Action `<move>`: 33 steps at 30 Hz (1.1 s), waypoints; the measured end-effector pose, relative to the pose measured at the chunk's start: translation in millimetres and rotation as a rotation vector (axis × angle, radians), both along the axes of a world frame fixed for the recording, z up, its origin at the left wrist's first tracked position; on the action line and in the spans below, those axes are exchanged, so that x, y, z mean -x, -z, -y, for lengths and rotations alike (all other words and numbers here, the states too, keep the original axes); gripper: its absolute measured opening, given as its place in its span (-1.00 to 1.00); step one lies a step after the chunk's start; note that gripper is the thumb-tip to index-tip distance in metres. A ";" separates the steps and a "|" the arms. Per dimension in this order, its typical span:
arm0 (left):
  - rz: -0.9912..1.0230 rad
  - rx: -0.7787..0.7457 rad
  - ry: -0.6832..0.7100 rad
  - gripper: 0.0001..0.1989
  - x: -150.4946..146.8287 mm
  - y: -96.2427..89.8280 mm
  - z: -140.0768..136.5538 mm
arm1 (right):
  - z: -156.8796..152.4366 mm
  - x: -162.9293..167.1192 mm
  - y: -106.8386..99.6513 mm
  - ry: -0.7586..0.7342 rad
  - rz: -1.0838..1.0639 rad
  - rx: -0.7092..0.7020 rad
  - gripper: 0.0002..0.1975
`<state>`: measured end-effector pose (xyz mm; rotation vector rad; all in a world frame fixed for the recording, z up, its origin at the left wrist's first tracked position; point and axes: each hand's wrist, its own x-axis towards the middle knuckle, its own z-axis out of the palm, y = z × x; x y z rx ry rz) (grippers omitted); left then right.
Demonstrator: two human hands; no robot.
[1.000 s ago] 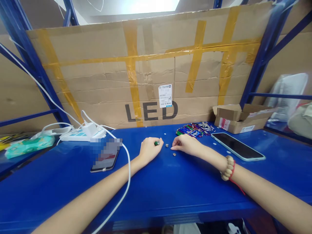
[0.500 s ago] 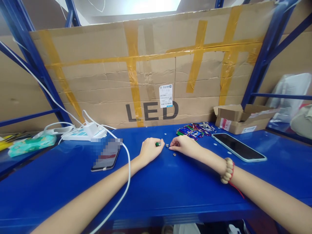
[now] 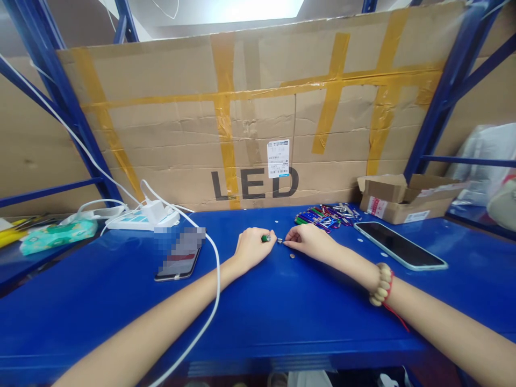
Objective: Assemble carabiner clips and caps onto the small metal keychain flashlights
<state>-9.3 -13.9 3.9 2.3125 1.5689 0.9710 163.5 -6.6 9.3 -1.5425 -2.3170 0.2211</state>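
My left hand is closed around a small green metal tube, whose silvery open end shows past the fingers. Its far end is hidden inside the fist. My right hand is pinched, with thumb and forefinger at a few small silvery button cells, close to the left fist. Just below them, one loose round button cell lies flat on the blue tabletop. Behind my right hand is a pile of coloured metal tubes with clips.
A phone in a pale case and an open cardboard box are at right. Another phone lies at left beside a white power strip. A white cable crosses over my left forearm. Taped cardboard stands behind.
The whole view has shifted slightly, so everything sits a little further right. My hands keep nearly the same pose, with the right fingertips still by the button cells.
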 end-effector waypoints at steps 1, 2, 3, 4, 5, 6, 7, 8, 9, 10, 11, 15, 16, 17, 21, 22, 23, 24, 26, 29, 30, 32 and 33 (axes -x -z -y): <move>0.000 0.001 -0.002 -0.61 -0.1 -0.1 0.0 | -1.2 -0.4 1.0 -0.014 -0.006 -0.004 -0.85; 0.001 0.002 -0.005 -0.61 -0.2 -0.2 0.0 | -2.1 -0.8 1.7 -0.023 -0.006 -0.013 -0.86; 0.001 0.002 -0.009 -0.61 -0.3 -0.3 0.1 | -2.6 -1.2 2.2 -0.027 0.000 -0.023 -0.85; 0.000 0.002 -0.013 -0.61 -0.5 -0.3 0.2 | -2.7 -1.4 2.3 -0.025 0.012 -0.034 -0.84; -0.002 0.001 -0.014 -0.61 -0.6 -0.3 0.3 | -2.5 -1.6 2.1 -0.016 0.029 -0.048 -0.83; -0.007 0.000 -0.012 -0.61 -0.6 -0.3 0.5 | -1.9 -1.7 1.6 -0.005 0.049 -0.065 -0.83; -0.013 -0.001 -0.010 -0.61 -0.7 -0.2 0.7 | -1.1 -1.8 0.9 0.007 0.067 -0.083 -0.84; -0.020 -0.003 -0.007 -0.61 -0.7 -0.2 0.8 | -0.3 -1.8 0.1 0.019 0.082 -0.098 -0.85; -0.027 -0.005 -0.003 -0.61 -0.7 0.0 0.9 | 0.6 -1.8 -0.8 0.028 0.091 -0.107 -0.86; -0.034 -0.008 0.001 -0.61 -0.6 0.1 0.8 | 1.3 -1.9 -1.6 0.031 0.092 -0.107 -0.88; -0.038 -0.010 0.004 -0.60 -0.4 0.3 0.7 | 1.9 -1.9 -2.3 0.029 0.085 -0.094 -0.89; -0.046 -0.015 0.017 -0.59 0.2 1.2 -0.4 | 2.6 -2.2 -3.5 0.051 0.056 -0.004 -0.88; -0.049 -0.017 0.019 -0.59 0.3 1.3 -0.6 | 2.5 -2.4 -3.4 0.065 0.049 0.012 -0.87; -0.051 -0.018 0.021 -0.59 0.4 1.4 -0.8 | 2.4 -2.7 -3.2 0.075 0.040 0.025 -0.86; -0.045 -0.018 0.022 -0.60 0.5 1.7 -1.4 | 2.3 -3.5 -2.9 0.068 0.007 0.027 -0.87; -0.037 -0.017 0.017 -0.60 0.6 1.9 -1.7 | 2.6 -3.2 -3.1 0.052 0.007 0.004 -0.88; -0.028 -0.016 0.013 -0.60 0.6 2.0 -1.9 | 3.0 -2.6 -3.4 0.034 0.005 -0.032 -0.89; -0.015 -0.017 0.010 -0.59 0.7 2.1 -2.3 | 3.6 -1.7 -3.9 0.014 -0.004 -0.079 -0.89; 0.021 -0.021 0.018 -0.60 0.9 2.6 -3.1 | 5.2 1.0 -4.9 -0.032 -0.054 -0.191 -0.88; 0.084 -0.022 0.057 -0.61 1.3 3.9 -4.9 | 8.5 6.2 -6.5 -0.110 -0.226 -0.347 -0.86; 0.096 -0.020 0.067 -0.61 1.5 4.6 -5.7 | 9.8 7.9 -6.9 -0.140 -0.290 -0.395 -0.86; 0.109 -0.019 0.083 -0.62 2.2 6.3 -7.4 | 12.5 11.1 -7.2 -0.216 -0.387 -0.483 -0.85; 0.114 -0.021 0.090 -0.63 2.8 7.1 -8.3 | 13.8 12.4 -7.1 -0.265 -0.414 -0.518 -0.84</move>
